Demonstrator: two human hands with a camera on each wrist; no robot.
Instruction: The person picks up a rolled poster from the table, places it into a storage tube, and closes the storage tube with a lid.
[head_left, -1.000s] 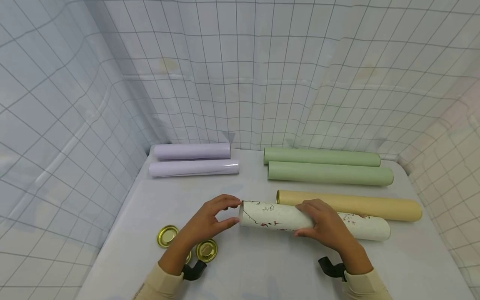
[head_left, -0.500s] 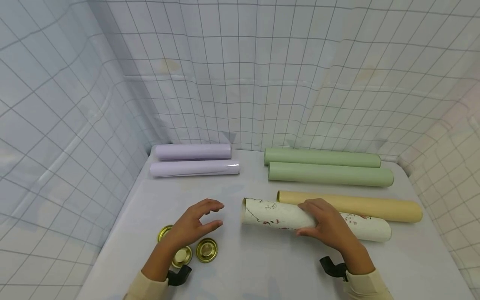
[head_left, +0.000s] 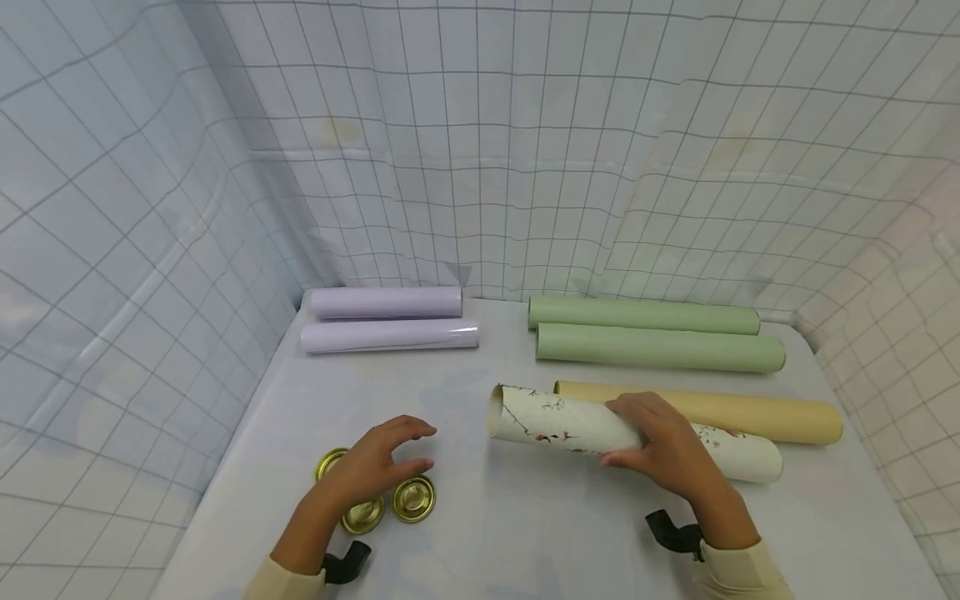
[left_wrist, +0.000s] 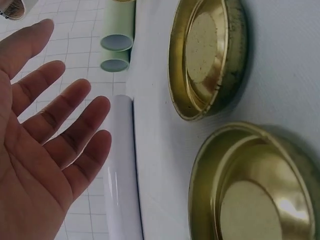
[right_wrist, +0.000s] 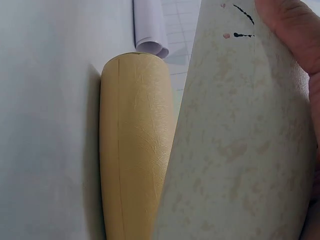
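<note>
A white tube with a plum-blossom pattern (head_left: 551,421) is gripped by my right hand (head_left: 663,446) around its middle. Its hollow left end is tilted up, off the table, while its right end sits lower. In the right wrist view the pale tube (right_wrist: 235,145) fills much of the picture, with my thumb and palm along it. My left hand (head_left: 375,467) hovers with relaxed, spread fingers and holds nothing. Near it lie three round gold metal caps, one at the right (head_left: 413,499), the other two partly hidden by the hand; two caps show close up in the left wrist view, one nearest (left_wrist: 250,195).
Just behind the patterned tube lies a tan tube (head_left: 750,414). Two green tubes (head_left: 660,346) are farther back on the right. Two lilac rolls (head_left: 390,336) lie at the back left. Grid-patterned white curtains (head_left: 480,167) enclose the white table (head_left: 480,550).
My left hand has drawn away from the tube's left end, leftward and toward me, over the gold caps. The right hand has raised that end and shifted it slightly right.
</note>
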